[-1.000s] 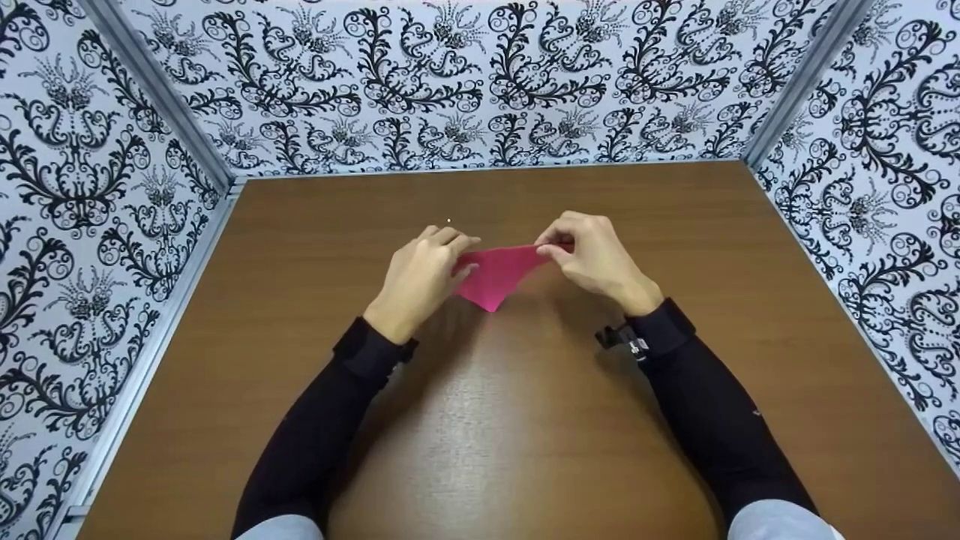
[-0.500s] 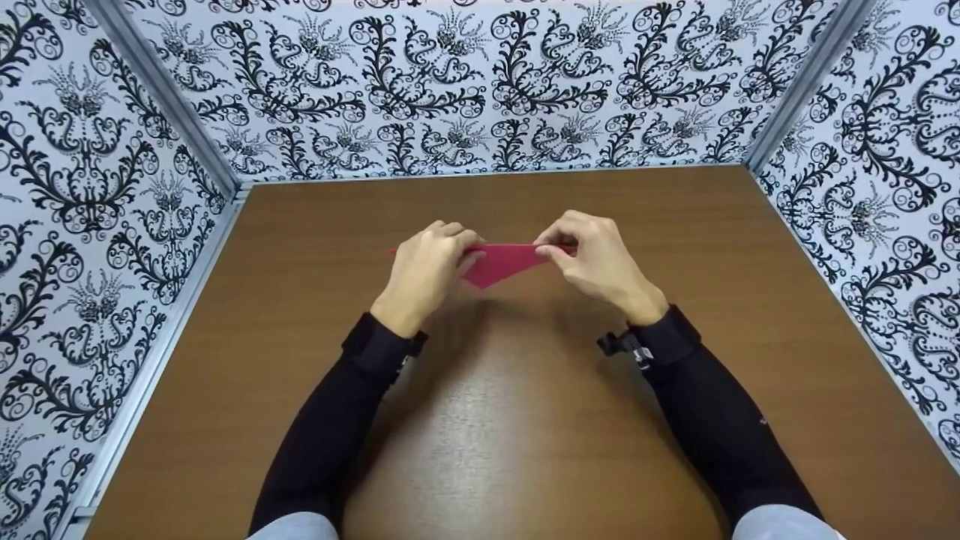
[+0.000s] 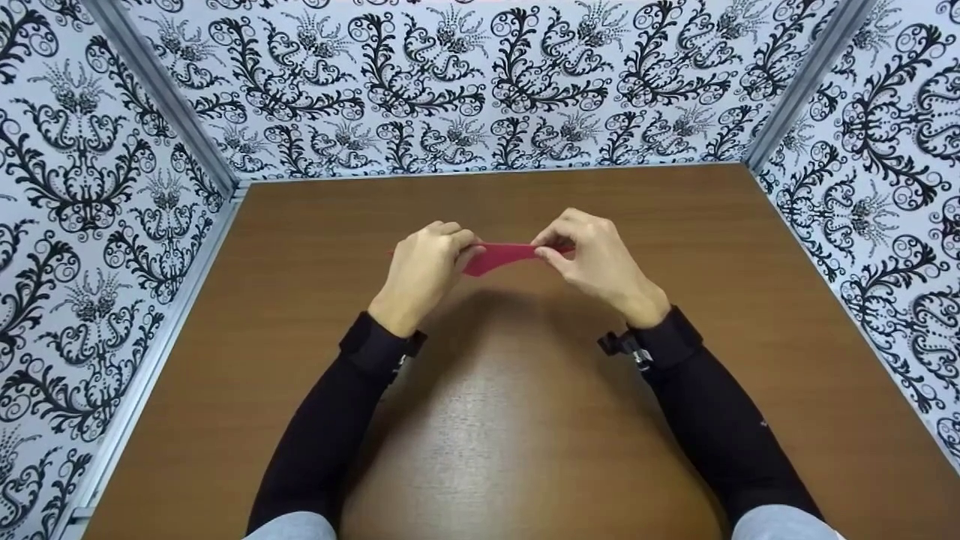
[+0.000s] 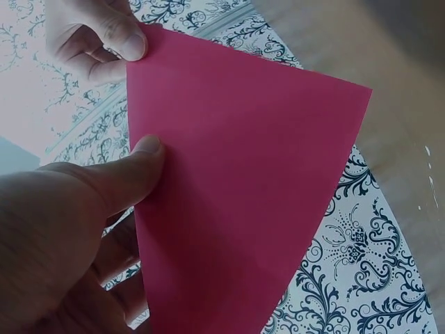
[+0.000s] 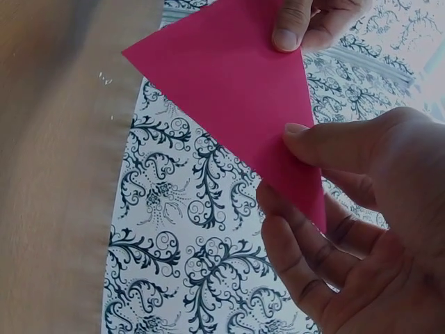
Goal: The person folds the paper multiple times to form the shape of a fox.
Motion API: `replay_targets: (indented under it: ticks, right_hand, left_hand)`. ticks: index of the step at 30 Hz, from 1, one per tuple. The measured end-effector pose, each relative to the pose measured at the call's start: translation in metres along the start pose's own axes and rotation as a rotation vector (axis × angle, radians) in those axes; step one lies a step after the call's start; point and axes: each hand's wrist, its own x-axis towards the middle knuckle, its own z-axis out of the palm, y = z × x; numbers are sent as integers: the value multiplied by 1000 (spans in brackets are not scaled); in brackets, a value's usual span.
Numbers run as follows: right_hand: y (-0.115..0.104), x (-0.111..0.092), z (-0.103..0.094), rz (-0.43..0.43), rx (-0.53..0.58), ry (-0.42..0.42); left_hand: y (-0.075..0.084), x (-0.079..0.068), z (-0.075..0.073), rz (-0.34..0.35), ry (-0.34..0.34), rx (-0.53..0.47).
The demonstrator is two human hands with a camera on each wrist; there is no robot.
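Observation:
A pink sheet of paper (image 3: 499,256), apparently folded to a triangle-like shape, is held above the table between both hands. In the left wrist view the paper (image 4: 236,167) spreads wide, one corner pointing right. My left hand (image 3: 424,274) pinches its upper edge, the thumb (image 4: 142,163) lying on the near face and fingers behind. My right hand (image 3: 596,259) pinches the same edge farther right, close to a narrow corner. The right wrist view shows that thumb (image 5: 313,142) on the paper (image 5: 229,83), with fingers behind it.
The brown wooden table (image 3: 480,450) lies below both hands. Patterned black-and-white panels (image 3: 450,90) stand at its back and sides, joined by grey metal posts (image 3: 802,82). Dark straps (image 3: 379,345) with small cameras sit on both wrists.
The paper's lower point has swung up, so less of its face shows in the head view. The left hand has shifted slightly right and tilted; the right hand stays almost in place.

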Motion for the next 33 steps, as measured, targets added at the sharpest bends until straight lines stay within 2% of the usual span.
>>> replay_targets:
  ticks: [8,17,26,33]
  right_hand:
    - [-10,1,4,-107,-95,25]
    - [-20,-2,19,-215,-186,23]
    - [-19,-6,30,-284,-225,23]
    - [-17,-8,36,-306,-230,32]
  left_hand:
    - [6,-3,2,29,-12,-10]
    - [16,-6,5,67,-25,-35]
    - [21,-10,3,88,-51,-38]
    - [21,-11,2,83,-82,-57]
